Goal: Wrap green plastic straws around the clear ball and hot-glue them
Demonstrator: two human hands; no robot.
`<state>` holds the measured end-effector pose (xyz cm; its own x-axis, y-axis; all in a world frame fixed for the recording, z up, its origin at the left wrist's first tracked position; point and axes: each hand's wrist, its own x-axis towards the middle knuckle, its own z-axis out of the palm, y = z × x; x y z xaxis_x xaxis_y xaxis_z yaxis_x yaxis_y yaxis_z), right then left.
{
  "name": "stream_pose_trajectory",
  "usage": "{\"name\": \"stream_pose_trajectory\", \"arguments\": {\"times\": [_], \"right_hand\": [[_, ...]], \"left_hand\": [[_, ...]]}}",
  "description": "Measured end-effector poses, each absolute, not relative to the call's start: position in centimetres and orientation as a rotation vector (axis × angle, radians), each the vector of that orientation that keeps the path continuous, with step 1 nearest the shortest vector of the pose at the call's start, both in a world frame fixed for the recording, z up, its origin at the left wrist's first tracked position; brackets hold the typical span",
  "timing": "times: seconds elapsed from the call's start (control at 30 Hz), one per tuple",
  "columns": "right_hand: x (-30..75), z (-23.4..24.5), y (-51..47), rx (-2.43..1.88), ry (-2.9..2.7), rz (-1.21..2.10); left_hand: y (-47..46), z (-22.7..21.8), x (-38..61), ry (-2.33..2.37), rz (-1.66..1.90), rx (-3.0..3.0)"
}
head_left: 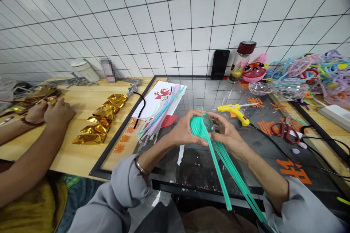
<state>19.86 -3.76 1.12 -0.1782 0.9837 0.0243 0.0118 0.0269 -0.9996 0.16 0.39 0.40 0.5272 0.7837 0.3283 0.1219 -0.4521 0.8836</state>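
Between my two hands is a clear ball, its left side covered by rows of teal pipe cleaners. The long loose ends of the pipe cleaners hang down to the lower right past the table edge. My left hand is curved around the covered side, thumb below and fingers on top. Around the bare right side, my right hand grips the ball with its thumb near the hanging strands. A yellow hot glue gun lies just beyond my right hand, its nozzle pointing left.
Pastel pipe cleaners lie on white paper to the left. Red-handled scissors and black cables are at right. Behind stand a phone and a glass bottle. A co-worker's hands are near gold foil.
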Motion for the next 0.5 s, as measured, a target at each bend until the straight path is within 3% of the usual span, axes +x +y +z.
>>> {"name": "stream_pose_trajectory", "arguments": {"times": [0.5], "right_hand": [[19.59, 1.58, -3.98, -1.103, -1.266, 1.427]], "left_hand": [[0.38, 0.23, 0.25, 0.787, 0.994, 1.788]]}}
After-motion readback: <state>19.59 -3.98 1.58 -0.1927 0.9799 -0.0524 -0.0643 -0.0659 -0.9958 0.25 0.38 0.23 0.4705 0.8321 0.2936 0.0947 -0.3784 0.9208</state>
